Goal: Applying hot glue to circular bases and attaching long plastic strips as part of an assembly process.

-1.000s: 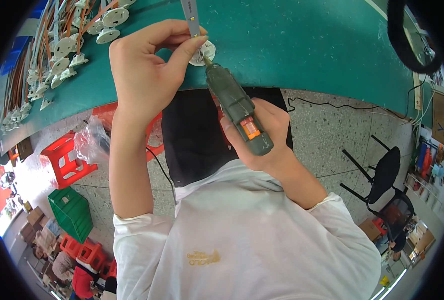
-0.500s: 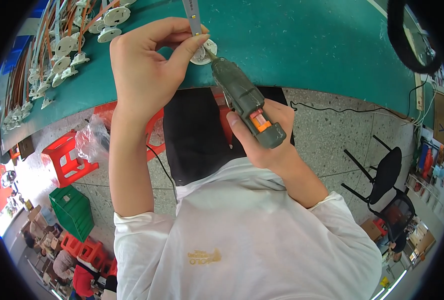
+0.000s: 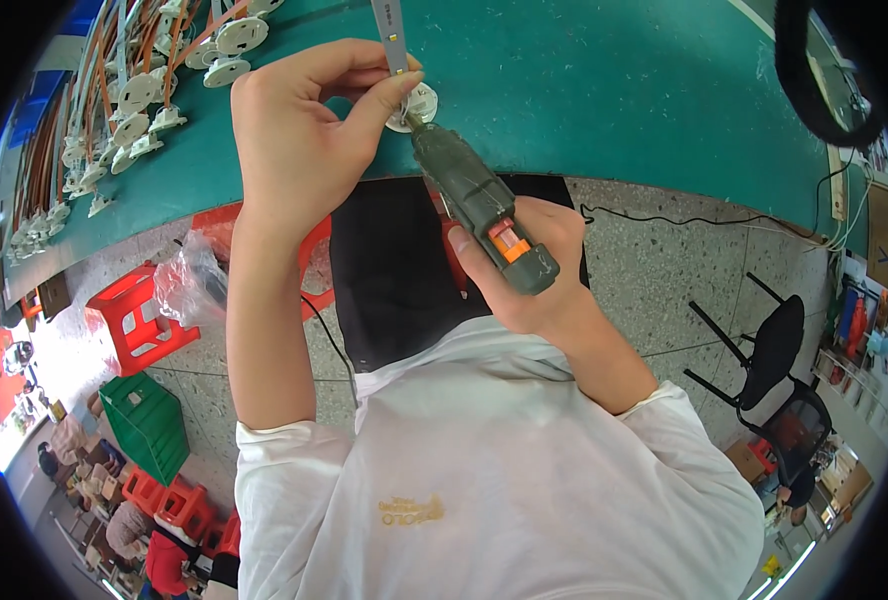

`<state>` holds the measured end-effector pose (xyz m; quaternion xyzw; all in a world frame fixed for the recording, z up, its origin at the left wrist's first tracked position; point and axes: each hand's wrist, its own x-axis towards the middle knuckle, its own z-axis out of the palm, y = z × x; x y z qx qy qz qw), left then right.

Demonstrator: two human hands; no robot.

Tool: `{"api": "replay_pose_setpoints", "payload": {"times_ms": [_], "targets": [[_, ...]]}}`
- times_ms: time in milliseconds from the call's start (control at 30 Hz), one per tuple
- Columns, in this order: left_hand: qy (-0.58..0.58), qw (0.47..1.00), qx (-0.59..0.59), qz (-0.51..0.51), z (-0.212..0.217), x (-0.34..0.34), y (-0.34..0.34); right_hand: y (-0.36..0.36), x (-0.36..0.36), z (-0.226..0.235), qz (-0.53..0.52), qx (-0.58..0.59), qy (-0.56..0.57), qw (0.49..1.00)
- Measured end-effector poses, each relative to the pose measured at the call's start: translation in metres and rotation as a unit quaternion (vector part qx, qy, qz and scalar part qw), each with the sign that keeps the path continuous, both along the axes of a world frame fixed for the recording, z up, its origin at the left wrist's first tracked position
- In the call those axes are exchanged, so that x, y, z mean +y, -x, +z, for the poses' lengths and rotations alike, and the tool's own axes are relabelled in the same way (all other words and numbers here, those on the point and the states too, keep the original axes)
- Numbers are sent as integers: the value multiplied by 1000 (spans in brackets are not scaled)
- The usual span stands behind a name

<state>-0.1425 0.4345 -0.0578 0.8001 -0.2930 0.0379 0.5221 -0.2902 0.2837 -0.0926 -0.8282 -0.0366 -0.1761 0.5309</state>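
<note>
My left hand [image 3: 309,135] pinches a narrow grey strip with small yellow LEDs [image 3: 394,38] between thumb and fingers, at the table's near edge. Below the pinch, a round white plastic base [image 3: 421,103] rests on the table, partly covered by my thumb. Wrapped in my right hand [image 3: 529,265] is a dark green glue gun [image 3: 469,185] with an orange and red part near its rear. Its nozzle points up and left and meets the area of the white base beside my left thumb; exact contact is too small to tell.
Several white round bases with orange and grey strips [image 3: 139,92] lie at the table's [image 3: 604,80] left. Below stand a red stool [image 3: 139,320] with a plastic bag [image 3: 189,280] and a green crate [image 3: 144,425]. Black chairs [image 3: 769,345] are at right; people sit at lower left.
The glue gun has shifted slightly left, its nozzle nearer my left thumb. My left hand has moved slightly right with the strip.
</note>
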Motion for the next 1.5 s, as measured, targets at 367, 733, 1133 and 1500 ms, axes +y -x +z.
{"api": "replay_pose_setpoints", "payload": {"times_ms": [367, 733, 1133, 1500], "targets": [[-32, 999, -11, 4, 4, 0, 0, 5, -3, 3, -22, 7, -24, 999], [-87, 991, -98, -14, 39, -4, -1, 9, -3, 5, -24, 31, -25, 999], [-35, 997, 46, -55, 39, -12, 4, 13, -8, 13, -16, 57, -51, 997], [-101, 989, 0, -107, 48, -9, -4, 14, -11, 13, -25, 42, -76, 996]]}}
